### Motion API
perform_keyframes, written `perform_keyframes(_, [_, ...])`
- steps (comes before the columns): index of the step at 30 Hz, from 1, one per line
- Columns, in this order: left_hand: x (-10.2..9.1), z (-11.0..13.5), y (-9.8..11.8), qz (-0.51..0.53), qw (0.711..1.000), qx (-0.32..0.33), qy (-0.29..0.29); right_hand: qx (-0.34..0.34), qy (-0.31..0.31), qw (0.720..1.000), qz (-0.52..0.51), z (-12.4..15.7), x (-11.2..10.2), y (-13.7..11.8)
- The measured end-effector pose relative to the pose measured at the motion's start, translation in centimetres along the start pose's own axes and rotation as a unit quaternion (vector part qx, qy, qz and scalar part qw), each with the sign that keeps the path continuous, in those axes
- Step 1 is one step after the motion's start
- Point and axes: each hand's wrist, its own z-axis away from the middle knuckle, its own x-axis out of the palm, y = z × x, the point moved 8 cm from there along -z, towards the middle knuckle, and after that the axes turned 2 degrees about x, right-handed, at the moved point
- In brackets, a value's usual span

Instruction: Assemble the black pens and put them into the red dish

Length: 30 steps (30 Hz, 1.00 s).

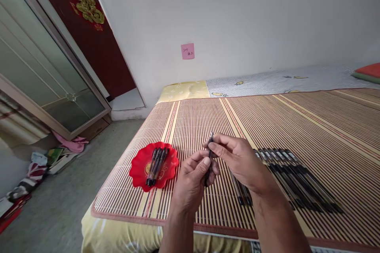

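Note:
A dark pen stands nearly upright between my two hands, above the striped mat. My left hand is closed round its lower part, thumb pressed on the barrel. Higher up, my right hand pinches the pen near its top end with thumb and fingers. To the left, a red scalloped plate carries several black pens lying side by side. On the right, a row of several more pens lies on the mat, partly hidden behind my right hand and forearm.
The striped bamboo mat covers a bed whose edge runs along the front and left. Behind stands a white wall with a pink note. A glass-panelled door and items on the floor are at left.

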Motion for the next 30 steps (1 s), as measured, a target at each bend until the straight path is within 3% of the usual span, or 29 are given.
perform_keyframes(13, [-1.0,0.2,0.5,-0.102,0.988,0.085,0.084,0.018,0.001,0.999,0.030,-0.1,0.2,0.5])
perform_keyframes(17, [-0.8,0.1,0.8,-0.118,0.987,0.078,0.071,0.012,0.005,1.000,0.015,-0.3,-0.5,1.0])
perform_keyframes(23, [0.3,0.2,0.2,-0.128,0.991,0.025,0.019,0.006,0.072,0.995,-0.063,-0.1,-2.8,1.8])
perform_keyframes(30, [0.6,0.2,-0.8,-0.129,0.992,-0.003,0.012,-0.001,0.059,0.997,-0.039,0.1,-3.5,1.5])
